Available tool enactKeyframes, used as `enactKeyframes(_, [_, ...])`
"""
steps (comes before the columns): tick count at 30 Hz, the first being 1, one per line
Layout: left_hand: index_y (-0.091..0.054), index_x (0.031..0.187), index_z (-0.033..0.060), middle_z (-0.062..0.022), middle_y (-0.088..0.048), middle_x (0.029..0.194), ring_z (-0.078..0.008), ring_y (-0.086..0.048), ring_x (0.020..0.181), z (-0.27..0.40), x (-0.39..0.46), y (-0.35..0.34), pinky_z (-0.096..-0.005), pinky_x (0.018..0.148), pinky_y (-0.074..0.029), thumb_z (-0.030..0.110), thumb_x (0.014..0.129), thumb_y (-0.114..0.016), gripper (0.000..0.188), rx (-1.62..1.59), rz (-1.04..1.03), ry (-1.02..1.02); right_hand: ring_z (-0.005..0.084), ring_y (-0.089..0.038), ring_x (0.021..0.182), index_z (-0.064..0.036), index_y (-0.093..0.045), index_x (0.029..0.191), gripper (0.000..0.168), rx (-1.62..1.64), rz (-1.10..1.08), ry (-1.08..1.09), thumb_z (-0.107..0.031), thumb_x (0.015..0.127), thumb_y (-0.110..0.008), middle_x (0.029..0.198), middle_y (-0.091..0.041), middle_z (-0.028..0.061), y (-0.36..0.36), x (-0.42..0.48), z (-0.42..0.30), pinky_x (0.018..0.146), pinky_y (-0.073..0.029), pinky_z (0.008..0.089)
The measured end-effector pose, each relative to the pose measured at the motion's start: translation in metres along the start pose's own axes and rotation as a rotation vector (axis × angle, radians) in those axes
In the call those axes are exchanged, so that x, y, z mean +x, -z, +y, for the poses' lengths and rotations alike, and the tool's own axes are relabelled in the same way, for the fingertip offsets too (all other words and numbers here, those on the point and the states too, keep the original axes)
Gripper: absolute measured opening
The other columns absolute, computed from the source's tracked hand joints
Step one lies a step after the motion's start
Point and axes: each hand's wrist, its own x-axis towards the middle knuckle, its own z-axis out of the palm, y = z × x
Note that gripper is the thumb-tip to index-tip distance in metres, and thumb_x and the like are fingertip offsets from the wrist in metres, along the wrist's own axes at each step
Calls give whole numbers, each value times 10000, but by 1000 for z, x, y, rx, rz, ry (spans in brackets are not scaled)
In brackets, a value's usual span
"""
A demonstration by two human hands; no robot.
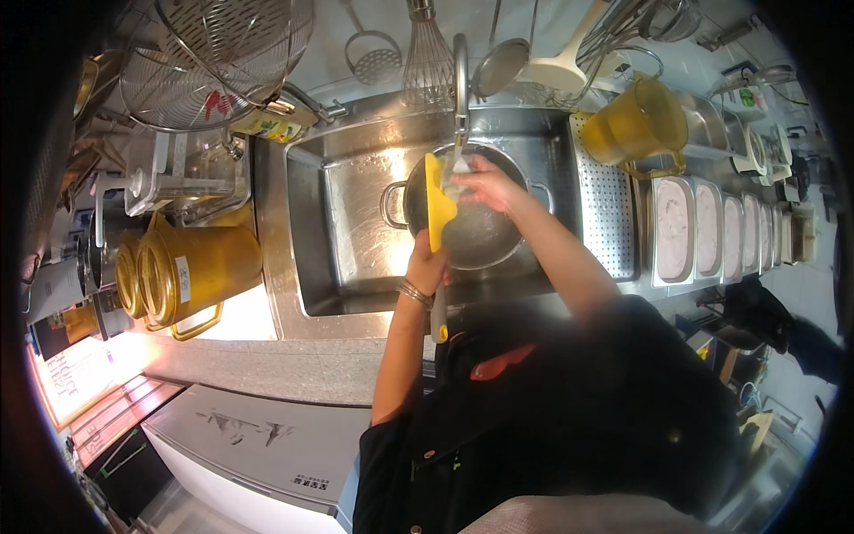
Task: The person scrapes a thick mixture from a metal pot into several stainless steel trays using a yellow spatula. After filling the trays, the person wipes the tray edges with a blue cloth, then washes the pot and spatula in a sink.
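My left hand (427, 261) grips a spatula with a yellow blade (439, 207) and a grey handle (438, 314), the blade pointing away from me. Water runs from the metal tap (460, 87) beside the blade. My right hand (492, 185) is in this stream, fingers towards the blade. A pale, blurred patch at its fingertips could be splashing water or something held; I cannot tell which. Below both hands, a two-handled metal pot (497, 259) with water in it stands in the stainless steel sink (363, 257).
Amber pitchers (207, 270) stand left of the sink. A perforated draining panel (607, 220) lies to the right, with another amber pitcher (634, 123) and several metal pans (672, 230) beyond. A whisk (427, 60) and strainers hang behind. Wire baskets (213, 67) are at upper left.
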Motion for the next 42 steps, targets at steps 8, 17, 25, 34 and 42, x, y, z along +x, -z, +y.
enactKeyframes(8, [-425, 1104, 53, -36, -482, 636, -107, -441, 410, 4, -5, 14, -226, 358, -401, 5, 788, -472, 323, -88, -3, 52, 361, -586, 687, 22, -594, 763, 245, -1139, 384, 651, -212, 783, -522, 710, -604, 180, 27, 11, 0, 710, -473, 430])
enactKeyframes(17, [-437, 1024, 129, -28, -467, 703, -113, -419, 484, 6, 10, 2, -241, 398, -369, 54, 839, -447, 201, -301, -78, 82, 198, -499, 1073, -86, -652, 958, 254, -369, -104, 519, -269, 889, -490, 1095, -572, 98, -13, -25, 6, 904, -388, 363])
enactKeyframes(25, [-424, 1097, 140, -17, -394, 664, -88, -360, 459, 14, 3, -16, -224, 374, -323, 55, 856, -386, 259, -346, -98, 91, 329, -281, 1288, -181, -527, 1207, 348, -868, 49, 676, -322, 895, -461, 1404, -316, 97, -38, 18, 19, 1000, -287, 460])
enactKeyframes(34, [-467, 986, 56, -19, -416, 608, -103, -372, 423, 3, 25, -23, -243, 356, -340, 383, 947, -346, 351, -308, 31, -44, 300, -541, 888, -13, -458, 1139, 353, 80, 465, 163, -286, 914, -455, 1006, -552, 157, -44, 31, 24, 802, -432, 390])
enactKeyframes(42, [-503, 772, 50, -17, -454, 563, -93, -409, 411, -39, 60, -30, -249, 340, -350, 346, 947, -371, 368, 194, 238, -177, 176, -534, 742, -12, -551, 1069, 342, 55, 414, -6, -303, 921, -447, 894, -592, 107, -30, 12, 35, 652, -453, 334])
